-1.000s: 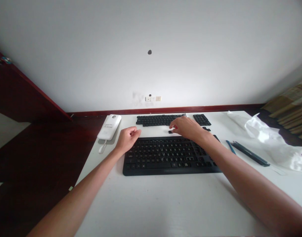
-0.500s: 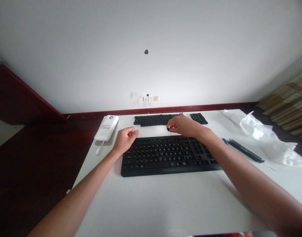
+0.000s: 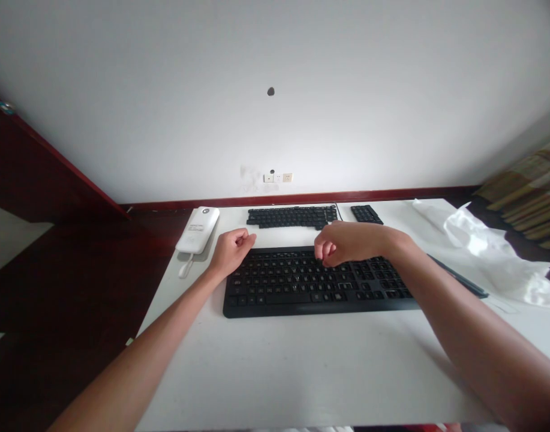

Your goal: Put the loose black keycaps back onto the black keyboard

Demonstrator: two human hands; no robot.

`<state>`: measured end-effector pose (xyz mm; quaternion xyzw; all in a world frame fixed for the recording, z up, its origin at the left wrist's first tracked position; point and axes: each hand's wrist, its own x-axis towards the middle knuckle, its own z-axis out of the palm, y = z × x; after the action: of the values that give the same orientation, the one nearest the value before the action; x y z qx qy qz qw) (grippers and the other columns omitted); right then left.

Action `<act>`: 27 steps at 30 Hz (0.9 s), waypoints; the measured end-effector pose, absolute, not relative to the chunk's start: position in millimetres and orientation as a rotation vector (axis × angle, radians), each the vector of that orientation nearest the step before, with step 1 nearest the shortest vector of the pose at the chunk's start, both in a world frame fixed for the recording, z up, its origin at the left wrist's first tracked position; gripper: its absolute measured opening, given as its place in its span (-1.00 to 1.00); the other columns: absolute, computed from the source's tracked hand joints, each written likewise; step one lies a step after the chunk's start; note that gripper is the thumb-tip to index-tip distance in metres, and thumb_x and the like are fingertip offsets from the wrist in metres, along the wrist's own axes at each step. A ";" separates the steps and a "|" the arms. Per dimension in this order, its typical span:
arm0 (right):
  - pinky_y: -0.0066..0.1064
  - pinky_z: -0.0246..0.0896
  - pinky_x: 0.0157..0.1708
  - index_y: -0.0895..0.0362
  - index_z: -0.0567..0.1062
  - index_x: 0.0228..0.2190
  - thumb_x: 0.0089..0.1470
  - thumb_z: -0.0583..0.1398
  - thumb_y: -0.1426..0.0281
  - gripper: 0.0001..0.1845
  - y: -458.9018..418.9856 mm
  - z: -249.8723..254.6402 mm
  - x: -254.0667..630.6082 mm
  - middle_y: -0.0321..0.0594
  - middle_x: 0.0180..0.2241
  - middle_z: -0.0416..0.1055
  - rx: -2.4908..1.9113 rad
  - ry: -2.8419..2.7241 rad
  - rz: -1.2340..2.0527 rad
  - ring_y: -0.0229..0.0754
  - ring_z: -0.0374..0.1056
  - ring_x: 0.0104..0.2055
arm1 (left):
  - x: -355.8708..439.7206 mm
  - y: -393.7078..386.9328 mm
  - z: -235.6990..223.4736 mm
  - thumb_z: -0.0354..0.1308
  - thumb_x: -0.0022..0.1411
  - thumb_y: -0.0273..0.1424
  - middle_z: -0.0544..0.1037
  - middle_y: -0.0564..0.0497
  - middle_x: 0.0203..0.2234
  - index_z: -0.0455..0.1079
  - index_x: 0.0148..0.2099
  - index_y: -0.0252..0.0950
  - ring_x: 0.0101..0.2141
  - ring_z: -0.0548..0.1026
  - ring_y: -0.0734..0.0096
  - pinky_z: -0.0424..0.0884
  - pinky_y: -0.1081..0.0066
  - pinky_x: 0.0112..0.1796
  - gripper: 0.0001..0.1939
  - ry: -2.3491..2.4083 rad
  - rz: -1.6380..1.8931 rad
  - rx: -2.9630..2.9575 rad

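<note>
A black keyboard (image 3: 275, 298) lies on the white table, many of its key positions showing bare sockets, while caps sit along the front row. Over its upper middle hovers my right hand (image 3: 346, 243), fingers pinched around a small black keycap that is mostly hidden. My left hand (image 3: 232, 252) rests closed at the keyboard's upper left corner; what its curled fingers hold, if anything, cannot be seen. Behind the keyboard, loose black keycaps (image 3: 288, 217) are laid out in rows. A smaller block of number-pad keycaps (image 3: 366, 214) lies to their right.
A white power bank (image 3: 197, 231) with a strap stands at the table's left edge. At the right lie a dark, slim tool (image 3: 463, 281), partly behind my forearm, and a crumpled white plastic bag (image 3: 486, 246). Wall sockets (image 3: 278, 178) sit beyond the table.
My right hand has moved from the front edge of the keycap rows back over the keyboard, still pinched. My left hand stays put, and the view has shifted slightly.
</note>
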<state>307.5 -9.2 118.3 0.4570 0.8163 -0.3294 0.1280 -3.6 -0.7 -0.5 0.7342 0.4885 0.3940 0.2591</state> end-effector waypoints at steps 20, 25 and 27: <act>-0.35 0.20 -0.44 0.21 0.67 -0.40 0.00 0.24 0.67 -0.79 -73.5 123.4 258.7 -0.04 -0.40 0.62 1.327 2.258 -0.546 0.02 0.58 -0.31 | -2.2 -1.7 1.5 0.14 0.35 -0.18 0.03 0.17 -0.63 0.02 -0.52 -0.25 -0.54 0.05 0.49 0.01 0.39 -0.45 -0.51 1.369 1.063 1.988; -0.27 0.33 -0.34 0.22 0.66 -0.43 0.10 0.11 0.76 -0.63 -89.0 129.2 248.4 0.06 -0.36 0.62 1.275 2.301 -0.300 0.14 0.61 -0.23 | -2.3 -1.1 0.9 0.14 0.35 -0.18 0.04 0.17 -0.63 0.02 -0.52 -0.25 -0.54 0.06 0.49 0.02 0.39 -0.44 -0.51 1.369 1.066 1.996; -0.25 0.38 -0.30 0.23 0.67 -0.37 0.12 0.09 0.77 -0.61 -93.5 133.0 243.0 0.10 -0.29 0.63 1.305 2.260 -0.268 0.18 0.61 -0.17 | -2.4 -1.0 0.4 0.14 0.35 -0.18 0.04 0.16 -0.63 0.02 -0.52 -0.24 -0.54 0.06 0.49 0.03 0.39 -0.44 -0.51 1.370 1.066 2.002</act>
<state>243.0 -93.5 133.0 0.4808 0.8327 -0.0988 0.2563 -2.4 -1.0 0.4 0.7328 0.5013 0.3903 0.2435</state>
